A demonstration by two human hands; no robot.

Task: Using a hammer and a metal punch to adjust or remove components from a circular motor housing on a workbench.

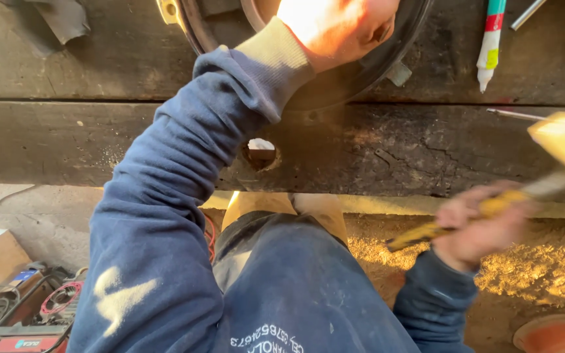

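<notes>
At the top centre of the frame the left hand (338, 26) presses down on a dark round metal part (361, 75), fingers curled over its upper face and washed out by hard sunlight, so I cannot tell whether they grip its edge or only lie flat on it. The part rests on a worn, blackened wooden bench (67, 140) that runs across the upper half of the picture; its rim looks thin and black, with a small grey lug sticking out at lower right and a yellowish fitting at upper left. At the right of the frame the right hand (482, 225) is wrapped tightly around the yellow handle of a brush (557, 147), which is heavily blurred; the pale head near the right edge is probably bristles, though the blur makes that uncertain. The main risk, as I judge it, is that the brush swings fast toward the hand holding the part and strikes knuckles or the cuff of the blue sleeve (165, 196), since the glare hides the rim. The part could also skid on the bench if the holding hand eases off. A white tube with green and red bands (490, 46) lies at upper right, well apart from the part, and a red machine (34, 320) with cables sits at lower left on the floor.
</notes>
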